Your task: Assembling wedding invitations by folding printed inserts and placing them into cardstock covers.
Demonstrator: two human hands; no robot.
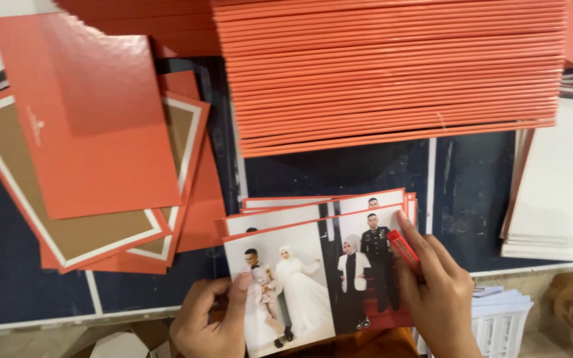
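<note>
Head view. Grasped between both hands: a fanned sheaf of photo prints (313, 265) with orange borders, at the near edge of the dark worktop (339, 172). Left hand (210, 321) pinches the lower left corner of the front print, thumb on its face. Right hand (436, 292) steadies the sheaf's right edge, fingers curled, pressing a small red tool (404, 248) against it; whether this is a cutter or a pen cannot be told. Step, by judgement: squaring or sorting the prints; the next move calls for even alignment of edges. Long axis of the sheaf runs left to right, tilted slightly upward to the right. Far edge: tall stack of orange folders (392, 66). Left side: loose orange covers (94, 119), brown-lined. Right edge: white board stack (558, 199).
</note>
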